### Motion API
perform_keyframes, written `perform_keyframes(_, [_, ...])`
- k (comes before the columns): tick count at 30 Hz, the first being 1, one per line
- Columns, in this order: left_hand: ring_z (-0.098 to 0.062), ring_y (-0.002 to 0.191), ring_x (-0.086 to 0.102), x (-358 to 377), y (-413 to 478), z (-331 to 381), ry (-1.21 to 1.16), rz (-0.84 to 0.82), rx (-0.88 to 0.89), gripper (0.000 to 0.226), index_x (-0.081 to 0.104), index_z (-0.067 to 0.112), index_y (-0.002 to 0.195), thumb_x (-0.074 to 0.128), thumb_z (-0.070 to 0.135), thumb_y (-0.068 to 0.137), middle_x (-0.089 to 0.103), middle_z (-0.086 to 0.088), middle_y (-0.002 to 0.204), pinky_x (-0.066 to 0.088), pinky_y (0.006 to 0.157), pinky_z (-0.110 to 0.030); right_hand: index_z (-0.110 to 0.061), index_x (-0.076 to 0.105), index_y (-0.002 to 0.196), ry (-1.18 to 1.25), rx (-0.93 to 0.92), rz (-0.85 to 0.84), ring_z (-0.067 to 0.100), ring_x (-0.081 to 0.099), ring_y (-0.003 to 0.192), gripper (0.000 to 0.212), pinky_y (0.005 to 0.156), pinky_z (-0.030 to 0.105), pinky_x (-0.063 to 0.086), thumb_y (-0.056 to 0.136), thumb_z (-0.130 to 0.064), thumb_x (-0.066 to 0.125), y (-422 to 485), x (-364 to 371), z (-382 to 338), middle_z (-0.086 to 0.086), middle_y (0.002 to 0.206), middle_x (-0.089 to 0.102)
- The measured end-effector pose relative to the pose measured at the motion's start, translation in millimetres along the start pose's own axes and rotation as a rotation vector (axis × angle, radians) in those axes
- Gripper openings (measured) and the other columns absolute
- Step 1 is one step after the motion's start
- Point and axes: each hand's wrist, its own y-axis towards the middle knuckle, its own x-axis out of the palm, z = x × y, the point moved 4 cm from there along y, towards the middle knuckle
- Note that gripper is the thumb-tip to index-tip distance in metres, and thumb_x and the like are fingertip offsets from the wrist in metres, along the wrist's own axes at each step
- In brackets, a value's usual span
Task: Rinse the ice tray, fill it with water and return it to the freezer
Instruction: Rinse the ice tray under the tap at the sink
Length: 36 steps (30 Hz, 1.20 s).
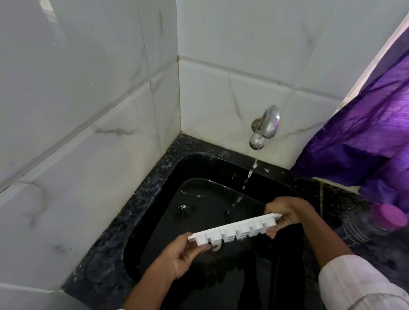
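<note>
A white plastic ice tray (236,228) is held over the black sink (162,190), tilted so its underside with the cube pockets faces me. My left hand (181,257) grips its near-left end, thumb on the rim. My right hand (288,215) grips its far-right end, fingers curled round the edge. A thin stream of water (249,175) falls from the metal wall tap (264,127) and passes just behind the tray into the sink.
White marble-look tiles form a corner behind and left of the sink. A speckled black counter (109,250) rims the sink. A purple curtain (380,118) hangs at the right, above a clear bottle with a purple cap (387,218).
</note>
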Motion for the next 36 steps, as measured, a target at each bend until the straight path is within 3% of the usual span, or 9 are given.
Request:
perform_keyframes(4, [-0.049,0.045,0.064,-3,0,-4,-0.004,-0.005,-0.06,0.022,0.059,-0.018,0.096,0.051,0.002,0.1,0.059,-0.035,0.098,0.053,0.034,-0.037,0.023,0.057,0.117,-0.178,0.082,-0.16,0.029,0.074,0.071,0.032,0.061,0.026,0.061,0.093,0.01,0.04,4,5,1,0.04,0.115,0.062])
perform_keyframes(8, [-0.047,0.061,0.069,-1,-5,2,0.047,-0.03,0.005,0.014,0.058,-0.014,0.095,0.051,-0.003,0.098,0.061,-0.033,0.097,0.057,0.041,-0.04,0.019,0.061,0.105,-0.134,0.024,-0.032,0.033,0.075,0.079,0.028,0.053,0.024,0.058,0.09,0.01,0.04,-1,1,-4,0.034,0.099,0.067])
perform_keyframes(10, [-0.04,0.08,0.069,1,-5,8,0.156,-0.041,0.114,0.011,0.06,-0.012,0.102,0.053,-0.004,0.097,0.066,-0.03,0.1,0.062,0.053,-0.04,0.013,0.064,0.107,-0.06,-0.112,0.091,0.036,0.074,0.086,0.027,0.058,0.029,0.058,0.087,0.007,0.048,4,-3,-7,0.03,0.101,0.07])
perform_keyframes(12, [-0.034,0.093,0.069,4,-4,14,0.314,-0.034,0.282,0.013,0.059,-0.006,0.109,0.055,-0.001,0.098,0.07,-0.023,0.107,0.061,0.067,-0.041,-0.007,0.069,0.115,0.041,-0.298,0.188,0.03,0.072,0.096,0.027,0.071,0.031,0.058,0.091,-0.001,0.057,6,-3,-13,0.015,0.107,0.073])
perform_keyframes(15, [-0.029,0.097,0.07,15,-11,23,0.383,-0.044,0.472,0.009,0.056,0.003,0.11,0.052,0.003,0.101,0.072,-0.014,0.107,0.058,0.077,-0.041,-0.03,0.064,0.123,0.225,-0.459,0.268,0.02,0.071,0.099,0.03,0.091,0.041,0.057,0.095,-0.019,0.061,8,1,-19,0.0,0.114,0.071])
perform_keyframes(19, [-0.026,0.1,0.071,29,-17,31,0.382,-0.067,0.588,0.009,0.055,0.006,0.11,0.051,0.004,0.102,0.074,-0.01,0.109,0.058,0.082,-0.042,-0.031,0.052,0.141,0.234,-0.503,0.367,0.016,0.064,0.111,0.05,0.099,0.04,0.052,0.093,-0.037,0.064,10,5,-27,-0.005,0.131,0.063])
perform_keyframes(22, [-0.024,0.098,0.07,36,-18,35,0.345,-0.047,0.613,0.008,0.054,0.009,0.105,0.049,0.004,0.102,0.072,-0.009,0.107,0.056,0.086,-0.045,-0.021,0.046,0.145,0.302,-0.488,0.42,0.018,0.062,0.115,0.059,0.099,0.038,0.051,0.092,-0.037,0.067,6,4,-33,-0.002,0.134,0.059])
perform_keyframes(27, [-0.023,0.095,0.069,46,-15,35,0.243,-0.009,0.613,0.01,0.054,0.011,0.103,0.049,0.002,0.102,0.071,-0.01,0.106,0.057,0.081,-0.039,-0.024,0.059,0.13,0.31,-0.533,0.424,0.015,0.066,0.103,0.043,0.093,0.041,0.056,0.091,-0.038,0.069,5,3,-45,-0.003,0.122,0.066])
perform_keyframes(36, [-0.018,0.091,0.072,58,-17,34,0.247,-0.072,0.604,0.01,0.054,0.01,0.107,0.05,0.003,0.102,0.074,-0.004,0.101,0.058,0.075,-0.033,-0.019,0.058,0.127,0.319,-0.576,0.581,0.018,0.063,0.102,0.044,0.085,0.031,0.052,0.086,-0.024,0.074,3,-7,-53,0.001,0.117,0.064])
